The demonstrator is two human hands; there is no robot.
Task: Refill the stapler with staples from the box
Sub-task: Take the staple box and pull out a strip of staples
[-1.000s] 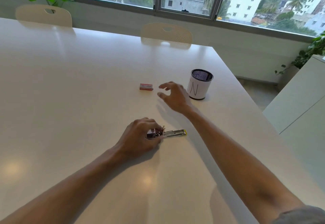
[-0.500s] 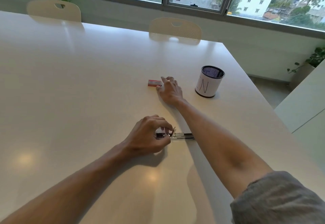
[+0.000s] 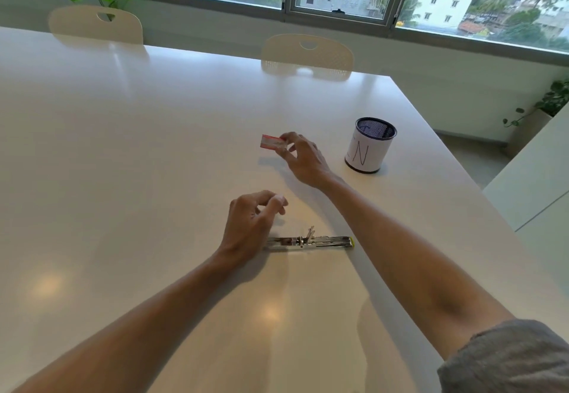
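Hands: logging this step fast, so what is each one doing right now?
Left hand: loosely curled, holding nothing, just beside the stapler.
Right hand: fingers pinching the staple box.

Stapler (image 3: 309, 242) opened flat on table; red staple box (image 3: 272, 141) lifted (tilted).

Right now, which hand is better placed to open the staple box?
The left hand: it hangs free beside the stapler, while the right hand already pinches the staple box.

Head view — down, over table (image 3: 154, 146).
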